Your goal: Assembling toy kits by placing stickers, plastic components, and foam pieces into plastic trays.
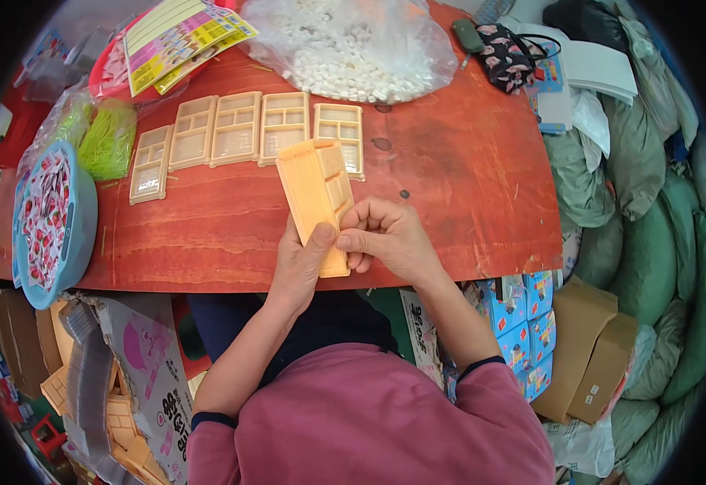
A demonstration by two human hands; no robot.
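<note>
Looks down, in the head view, on a red wood-grained table (466, 202), with green sacks (648, 259) heaped beyond its right side and a brown cardboard box (583, 347) just below the near right corner. Farther in, shows tan trays (236, 128) in a loose row, a clear bag (353, 48) of small white pieces behind, and a blue basin (82, 222) of printed wrappers (44, 218) at left. Holds a ribbed tan compartmented piece (308, 190) tilted above the table, partly hiding the row's rightmost tray. Clamps it in the left hand (304, 250), thumb across its lower front; brings right hand (385, 236) thumb and forefinger close together at its lower right edge; cannot tell whether pinching it.
</note>
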